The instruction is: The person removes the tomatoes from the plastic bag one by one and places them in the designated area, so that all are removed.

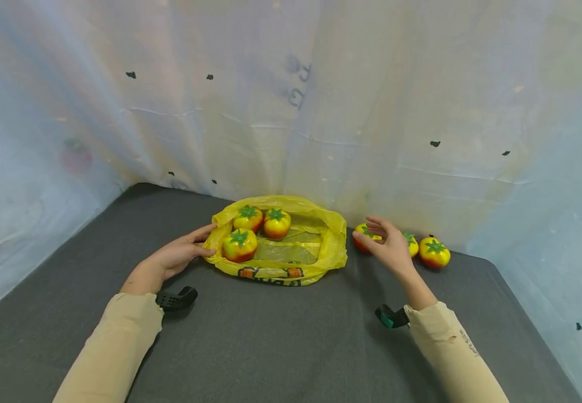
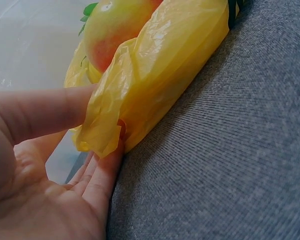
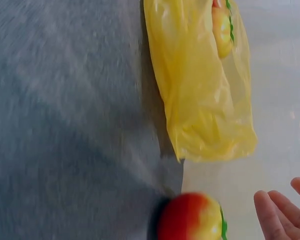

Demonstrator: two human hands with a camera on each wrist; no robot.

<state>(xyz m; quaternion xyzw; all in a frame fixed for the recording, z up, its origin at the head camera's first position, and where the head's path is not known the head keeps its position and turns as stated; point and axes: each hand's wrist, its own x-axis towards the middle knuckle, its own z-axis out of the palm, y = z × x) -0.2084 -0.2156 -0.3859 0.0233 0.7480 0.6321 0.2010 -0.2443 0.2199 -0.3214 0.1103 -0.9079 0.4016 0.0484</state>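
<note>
Left hand [image 1: 177, 254] pinches yellow bag [image 1: 334, 246] at left edge; three fruits [image 1: 240, 245] inside. Right of bag: right hand [image 1: 390, 249], grip parted, empty.

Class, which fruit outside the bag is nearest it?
The loose fruit leftmost in the head view: the middle fruit and rightmost fruit sit farther right, away from the bag.

Left hand [image 1: 177, 253] pinching; right hand [image 1: 392, 249] raised, fingers [image 3: 271, 215] loosely extended
</note>
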